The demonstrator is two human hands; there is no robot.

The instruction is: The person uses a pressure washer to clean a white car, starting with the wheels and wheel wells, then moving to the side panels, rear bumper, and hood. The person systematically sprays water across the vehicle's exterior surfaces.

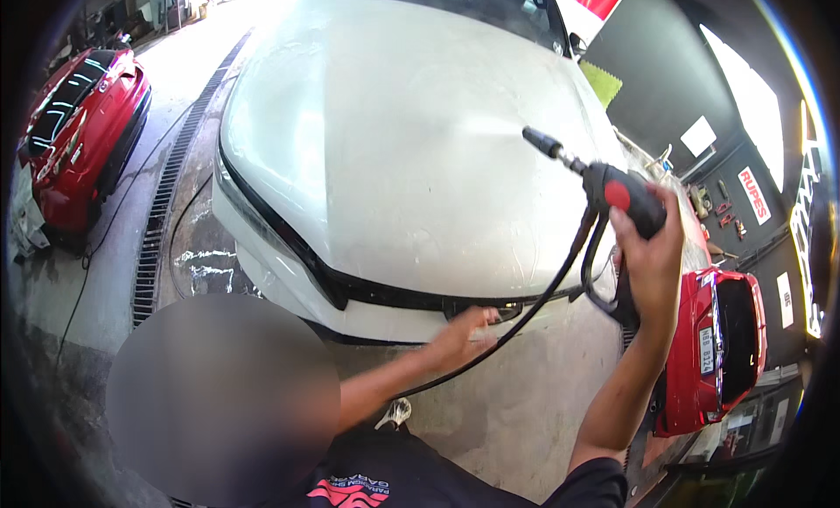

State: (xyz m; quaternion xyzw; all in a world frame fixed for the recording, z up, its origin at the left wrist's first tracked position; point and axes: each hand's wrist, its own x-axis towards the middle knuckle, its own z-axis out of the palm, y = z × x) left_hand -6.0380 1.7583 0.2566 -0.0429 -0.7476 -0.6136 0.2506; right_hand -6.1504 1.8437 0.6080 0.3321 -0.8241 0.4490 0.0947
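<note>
My right hand [649, 245] is wrapped round the grip of a black pressure washer spray gun [626, 197] with a red round patch on its side. The nozzle points up and left over a white car's hood [437, 184], and a pale mist [481, 126] leaves its tip. From the gun a black hose [551, 289] curves down past my left hand [464, 337]. That hand is low, close to the car's front edge, its fingers loosely stretched and slightly blurred. Whether it touches the hose I cannot tell. Wet streaks and thin suds show on the hood.
A red car [83, 140] stands at far left, beyond a floor drain grate [175, 175]. Another red car [713, 350] is at the right. Tools hang on a dark wall [726, 193]. A blurred grey patch [223, 394] hides the lower left.
</note>
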